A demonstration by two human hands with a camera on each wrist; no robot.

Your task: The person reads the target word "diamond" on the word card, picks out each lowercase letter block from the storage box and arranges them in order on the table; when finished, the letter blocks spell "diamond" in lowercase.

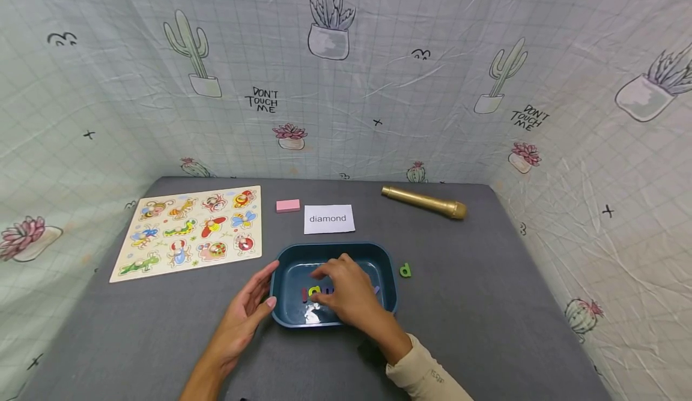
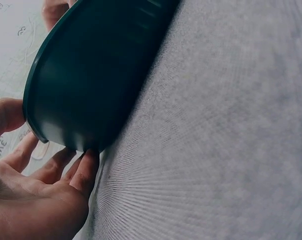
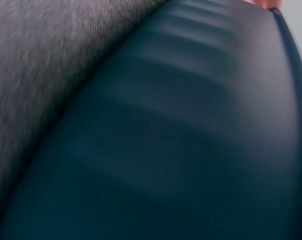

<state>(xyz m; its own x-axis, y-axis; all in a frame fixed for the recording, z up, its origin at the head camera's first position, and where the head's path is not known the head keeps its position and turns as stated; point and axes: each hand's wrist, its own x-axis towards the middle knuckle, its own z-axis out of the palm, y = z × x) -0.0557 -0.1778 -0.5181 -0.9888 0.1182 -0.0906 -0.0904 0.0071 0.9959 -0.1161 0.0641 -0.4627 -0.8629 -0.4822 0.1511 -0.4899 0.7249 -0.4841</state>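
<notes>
A dark blue tray (image 1: 292,312) stands on the table with small coloured letters inside. Among them, a yellow-green letter (image 1: 314,291) lies beside a thin red one (image 1: 304,295), and a purple piece (image 1: 376,290) shows at the right. My left hand (image 1: 243,311) holds the tray's left end, thumb at the rim and fingertips against the outer wall, as the left wrist view shows. Over the tray, my right hand (image 1: 351,290) has thumb and fingers spread apart around a gap, close above the letters, and hides part of them. The tray's ribbed outer wall (image 3: 191,125) fills the right wrist view.
A green letter (image 1: 405,270) lies right of the tray. Behind the tray are a white card (image 1: 329,219) reading "diamond" and a pink block (image 1: 288,206). A wooden insect puzzle board (image 1: 189,233) lies at the left, a gold microphone (image 1: 424,202) at the back right.
</notes>
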